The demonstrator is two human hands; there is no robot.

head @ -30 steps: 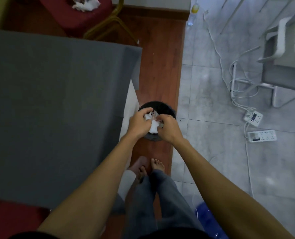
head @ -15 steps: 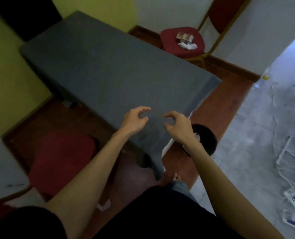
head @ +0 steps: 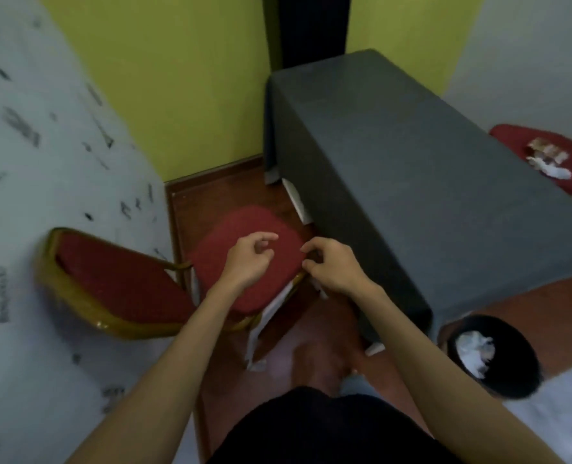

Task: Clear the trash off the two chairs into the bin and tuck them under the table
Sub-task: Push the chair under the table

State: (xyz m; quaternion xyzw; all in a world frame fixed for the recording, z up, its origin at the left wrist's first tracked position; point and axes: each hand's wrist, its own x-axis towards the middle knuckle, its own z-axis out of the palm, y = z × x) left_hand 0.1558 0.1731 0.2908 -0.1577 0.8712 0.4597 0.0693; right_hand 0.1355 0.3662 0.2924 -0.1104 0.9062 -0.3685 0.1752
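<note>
Near chair (head: 244, 259): red seat bare, beside the grey-draped surface (head: 411, 182) | left hand (head: 248, 259) and right hand (head: 331, 266): both loosely curled, empty, over the seat | far chair (head: 512, 135): trash (head: 545, 160) on it | bin (head: 498, 360): white paper (head: 475, 351) inside, at the surface's end

Near chair (head: 244, 256) bare; far chair (head: 545, 155) littered.
</note>
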